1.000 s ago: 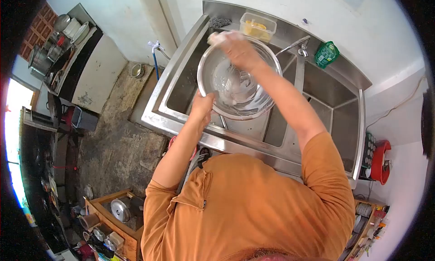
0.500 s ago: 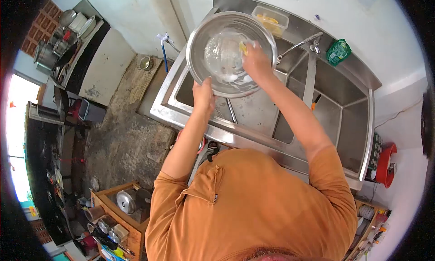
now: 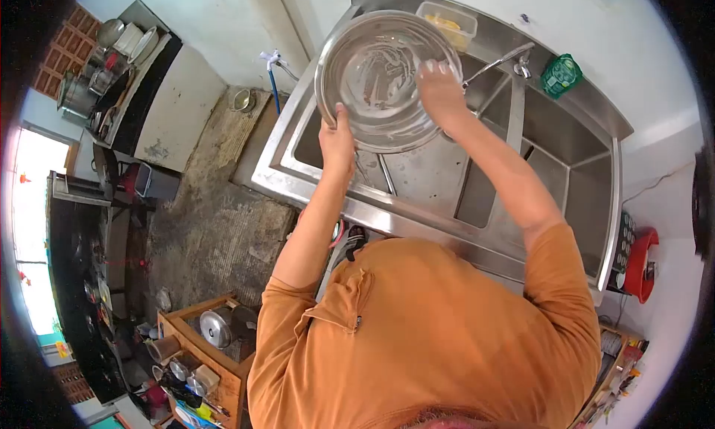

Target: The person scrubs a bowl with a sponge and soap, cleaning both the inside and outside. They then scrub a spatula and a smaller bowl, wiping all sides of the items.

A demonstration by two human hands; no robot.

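Observation:
A large round metal basin [image 3: 372,131] with soapy streaks inside is held tilted over the steel sink [image 3: 424,179]. My left hand [image 3: 337,142] grips its rim at the lower left, thumb on the inside. Against the inner right side of the basin lies my right hand [image 3: 441,94], fingers bent and closed together; whatever is under them is hidden. Behind the basin, a clear plastic container [image 3: 456,23] with yellow pieces stands on the sink's back ledge.
The faucet [image 3: 523,62] and a green packet [image 3: 561,76] are at the back of the sink. A red basin [image 3: 640,265] is at the right. On the left are a wooden cabinet [image 3: 223,362] and a pot lid [image 3: 216,329].
My right hand has moved right along the basin's inside, and the yellow thing at its fingers no longer shows. The basin has shifted slightly up and right in view.

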